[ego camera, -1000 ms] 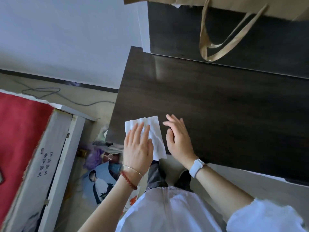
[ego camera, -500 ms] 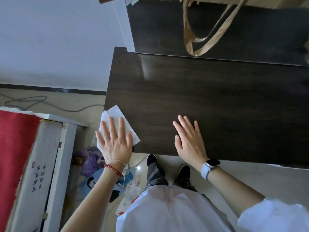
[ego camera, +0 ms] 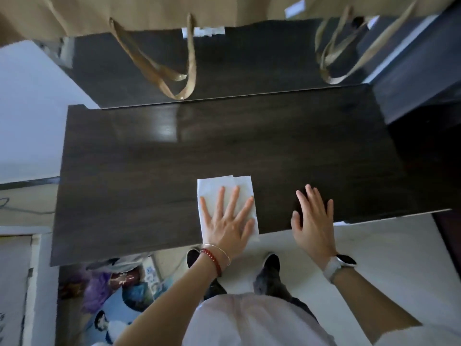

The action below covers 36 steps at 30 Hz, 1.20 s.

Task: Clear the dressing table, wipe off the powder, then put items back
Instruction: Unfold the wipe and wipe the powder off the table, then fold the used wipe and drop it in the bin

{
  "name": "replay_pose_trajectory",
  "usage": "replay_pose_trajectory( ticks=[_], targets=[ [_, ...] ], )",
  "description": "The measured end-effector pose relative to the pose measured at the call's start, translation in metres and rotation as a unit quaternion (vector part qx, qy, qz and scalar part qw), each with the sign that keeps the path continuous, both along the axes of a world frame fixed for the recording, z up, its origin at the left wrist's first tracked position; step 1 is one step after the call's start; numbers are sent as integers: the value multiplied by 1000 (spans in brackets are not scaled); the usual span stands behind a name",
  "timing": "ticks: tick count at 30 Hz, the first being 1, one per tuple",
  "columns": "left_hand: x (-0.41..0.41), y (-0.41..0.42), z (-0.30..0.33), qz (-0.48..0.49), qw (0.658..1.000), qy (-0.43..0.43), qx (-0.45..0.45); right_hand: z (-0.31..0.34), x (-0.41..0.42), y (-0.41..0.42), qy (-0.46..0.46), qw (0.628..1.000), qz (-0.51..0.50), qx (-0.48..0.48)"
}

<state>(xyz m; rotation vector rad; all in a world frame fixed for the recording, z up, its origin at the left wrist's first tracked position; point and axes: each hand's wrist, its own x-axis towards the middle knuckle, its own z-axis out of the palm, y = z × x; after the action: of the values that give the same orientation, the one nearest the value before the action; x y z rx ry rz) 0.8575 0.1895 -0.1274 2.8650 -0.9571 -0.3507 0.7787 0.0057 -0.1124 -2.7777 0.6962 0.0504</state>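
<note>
Overhead, bag handles (ego camera: 172,78) above table (ego camera: 149,171).

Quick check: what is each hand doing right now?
Left hand: open, flat on the white tissue.
Right hand: open, flat on the tabletop, holding nothing.

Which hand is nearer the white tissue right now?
Left. The left hand lies flat on the tissue; the right hand rests on bare table beside it, apart.
</note>
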Motion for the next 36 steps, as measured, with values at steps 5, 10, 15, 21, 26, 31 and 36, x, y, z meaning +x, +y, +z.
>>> replay_pose_trajectory(
  ticks=[5, 10, 15, 21, 26, 31, 36],
  targets=[
    [-29, -116, -1, -37, 999, -1, -9, -3, -49, -87, 13, 998, -52, 16],
    [-55, -219, 0, -68, 998, 14, -11, -6, -88, -155, 1, 994, -109, 22],
    [-68, -282, -2, -160, 987, 1, 19, -11, -107, -188, -52, 987, -140, 60],
    [-68, -314, 3, -340, 938, -51, 43, -4, -126, -188, -131, 948, -239, 165],
    [-77, -330, 20, -242, 929, 182, -215, 23, -154, -190, -167, 889, -337, 263],
    [-108, -316, 71, -84, 861, 379, -330, 56, -173, -187, -197, 802, -364, 430],
    [-136, -323, 95, -158, 852, 400, -299, 86, -204, -182, -289, 763, -409, 409]
  ],
)
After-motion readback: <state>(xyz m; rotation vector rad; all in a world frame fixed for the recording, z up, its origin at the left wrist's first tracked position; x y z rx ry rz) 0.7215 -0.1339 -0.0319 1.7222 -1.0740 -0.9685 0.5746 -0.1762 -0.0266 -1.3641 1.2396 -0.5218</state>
